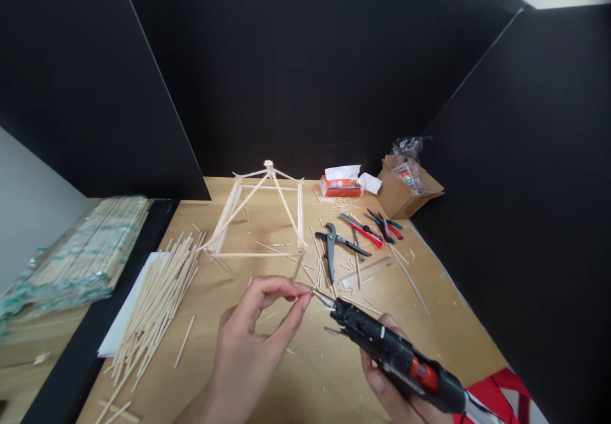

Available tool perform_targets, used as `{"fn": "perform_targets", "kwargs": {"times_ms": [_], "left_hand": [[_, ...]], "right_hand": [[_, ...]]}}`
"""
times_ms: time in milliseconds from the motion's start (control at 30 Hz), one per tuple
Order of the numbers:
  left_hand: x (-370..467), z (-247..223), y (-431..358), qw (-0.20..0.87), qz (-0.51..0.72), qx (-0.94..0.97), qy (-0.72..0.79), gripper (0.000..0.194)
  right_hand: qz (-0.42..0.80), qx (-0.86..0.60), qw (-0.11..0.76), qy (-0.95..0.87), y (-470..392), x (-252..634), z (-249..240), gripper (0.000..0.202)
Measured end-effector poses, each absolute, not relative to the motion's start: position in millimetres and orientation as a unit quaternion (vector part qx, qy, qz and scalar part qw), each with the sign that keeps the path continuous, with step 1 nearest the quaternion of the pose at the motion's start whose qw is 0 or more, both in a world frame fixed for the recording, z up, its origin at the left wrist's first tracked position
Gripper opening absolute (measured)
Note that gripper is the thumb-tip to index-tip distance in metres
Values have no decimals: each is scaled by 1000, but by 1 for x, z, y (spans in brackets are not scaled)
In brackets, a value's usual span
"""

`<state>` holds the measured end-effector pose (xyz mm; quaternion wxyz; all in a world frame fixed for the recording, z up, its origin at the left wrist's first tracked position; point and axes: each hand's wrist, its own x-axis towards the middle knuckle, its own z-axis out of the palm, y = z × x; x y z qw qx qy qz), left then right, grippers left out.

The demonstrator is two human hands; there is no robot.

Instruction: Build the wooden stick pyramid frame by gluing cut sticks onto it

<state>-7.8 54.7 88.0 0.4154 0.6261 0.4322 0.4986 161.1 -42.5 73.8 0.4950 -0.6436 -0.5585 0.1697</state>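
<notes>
My right hand (382, 373) is wrapped round a black hot glue gun (391, 347), its metal nozzle pointing up and left. At the nozzle tip, the thumb and forefinger of my left hand (260, 332) are pinched together. Whatever lies between those fingertips is too small to make out. Behind my left hand stands a pavilion-like frame of thin wooden sticks (252, 255), with a peaked top and short legs. Neither hand touches the frame.
A pile of wooden sticks (157, 296) lies at left, beside bagged sticks (90, 246). Pipe cutters (334, 246), a utility knife (363, 230), pliers (384, 223), a ruler (365, 272), a tissue pack (341, 185) and a cardboard box (405, 198) sit at right. Black panels surround the table.
</notes>
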Motion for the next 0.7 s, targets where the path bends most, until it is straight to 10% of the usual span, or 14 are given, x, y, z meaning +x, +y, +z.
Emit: {"fn": "perform_targets", "kwargs": {"times_ms": [367, 700], "left_hand": [[-8, 89, 57, 403, 510, 633, 422, 15], [-3, 90, 58, 460, 510, 568, 453, 19]], "right_hand": [[166, -713, 470, -493, -45, 185, 66, 22], [122, -849, 457, -234, -56, 302, -37, 58]]}}
